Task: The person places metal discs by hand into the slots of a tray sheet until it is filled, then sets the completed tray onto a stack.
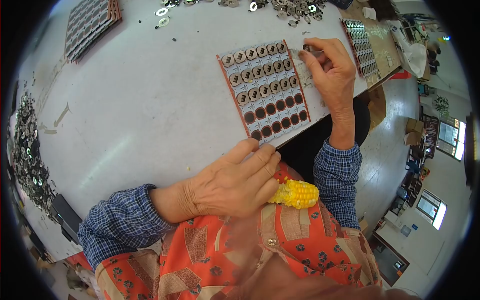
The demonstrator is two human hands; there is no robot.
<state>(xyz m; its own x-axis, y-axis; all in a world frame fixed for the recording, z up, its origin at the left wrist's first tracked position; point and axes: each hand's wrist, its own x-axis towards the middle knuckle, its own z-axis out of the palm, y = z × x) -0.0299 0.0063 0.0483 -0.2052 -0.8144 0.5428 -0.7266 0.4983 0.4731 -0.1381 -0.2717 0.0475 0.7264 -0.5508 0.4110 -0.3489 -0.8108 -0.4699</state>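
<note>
One dark disc, pinched in the near-closed grip of the right hand, could drop if that loosens, while corn in the curled left hand could shed kernels.

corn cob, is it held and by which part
The left hand appears to hold the corn cob by the end tucked under its curled fingers; the exact grip is hidden.
</note>
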